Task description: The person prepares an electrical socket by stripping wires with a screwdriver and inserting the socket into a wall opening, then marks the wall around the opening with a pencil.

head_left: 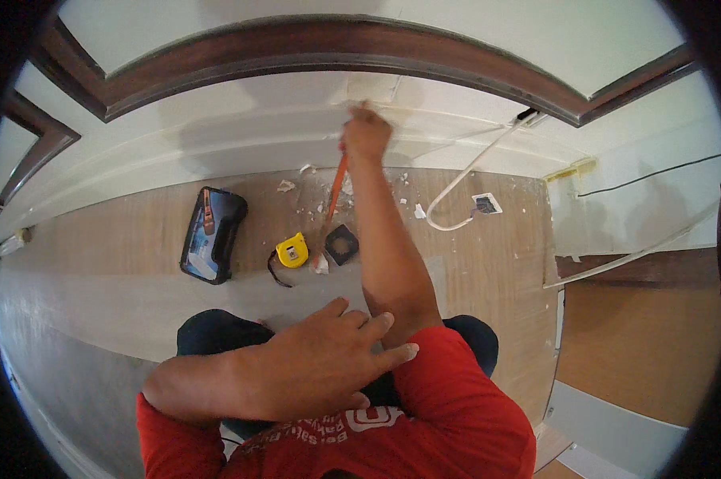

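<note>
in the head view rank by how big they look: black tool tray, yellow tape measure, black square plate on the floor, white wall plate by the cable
1. black tool tray, clearly largest
2. yellow tape measure and black square plate: they look about alike, so no ranking between them
3. white wall plate, smallest, though it lies farther from the camera, which may shrink it

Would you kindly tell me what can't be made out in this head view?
- Right hand: blurred; its grip on the orange tool is unclear.
- Tool tip: lost among white debris.
- Black case: contents too small.
- Left hand: palm hidden, resting on the right arm.
- White cable: end too small.
</note>
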Tool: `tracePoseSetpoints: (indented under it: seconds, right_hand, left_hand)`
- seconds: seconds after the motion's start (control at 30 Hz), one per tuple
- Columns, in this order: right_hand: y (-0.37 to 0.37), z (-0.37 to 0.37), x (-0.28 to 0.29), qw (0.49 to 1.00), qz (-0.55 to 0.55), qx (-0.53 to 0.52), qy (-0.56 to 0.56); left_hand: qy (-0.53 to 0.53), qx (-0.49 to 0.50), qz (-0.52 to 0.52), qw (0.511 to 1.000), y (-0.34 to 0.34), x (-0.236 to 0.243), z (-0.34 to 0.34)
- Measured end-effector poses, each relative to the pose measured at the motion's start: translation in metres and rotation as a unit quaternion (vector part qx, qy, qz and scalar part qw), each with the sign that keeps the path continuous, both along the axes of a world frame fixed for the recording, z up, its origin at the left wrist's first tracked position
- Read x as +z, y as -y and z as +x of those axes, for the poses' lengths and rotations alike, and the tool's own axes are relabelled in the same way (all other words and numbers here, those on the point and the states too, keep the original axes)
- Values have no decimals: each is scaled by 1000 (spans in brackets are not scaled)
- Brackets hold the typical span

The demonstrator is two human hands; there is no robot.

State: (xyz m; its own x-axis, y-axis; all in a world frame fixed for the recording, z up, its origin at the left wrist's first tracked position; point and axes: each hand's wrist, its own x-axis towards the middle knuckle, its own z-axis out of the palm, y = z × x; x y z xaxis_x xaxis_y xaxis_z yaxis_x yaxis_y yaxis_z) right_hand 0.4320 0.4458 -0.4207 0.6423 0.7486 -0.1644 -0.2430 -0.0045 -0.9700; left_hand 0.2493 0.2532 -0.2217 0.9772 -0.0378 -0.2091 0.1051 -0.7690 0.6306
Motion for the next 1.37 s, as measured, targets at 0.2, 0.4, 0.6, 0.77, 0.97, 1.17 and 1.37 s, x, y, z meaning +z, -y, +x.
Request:
tracePoseSetpoints:
  seconds: [0.2, 0.4, 0.6, 0.77, 0.97, 1.17, 1.37]
  right_hand:
    - [0, 0, 7, 999, -26, -24, 6]
    - [2, -1, 5, 1000, -17, 3, -13]
    - [-4, -12, -1, 998, -12, 12, 53]
    - [-1, -17, 6, 998, -10, 46, 29]
    - [5, -13, 12, 998, -20, 51, 19]
    - [4, -6, 5, 955, 39, -8, 293]
    - [5, -10, 5, 917, 15, -24, 399]
  left_hand:
    - [18, 17, 1, 1000, 1, -7, -5]
    - [22, 7, 8, 1000, -1, -5, -4]
    - [-1, -12, -5, 1000, 0, -4, 2]
    - [-4, -3, -4, 1000, -1, -1, 2]
    - [-16, -7, -12, 1000, -1, -3, 2]
    - [10, 14, 1, 1000, -5, -3, 1]
    - [-20, 1, -7, 1000, -5, -3, -2]
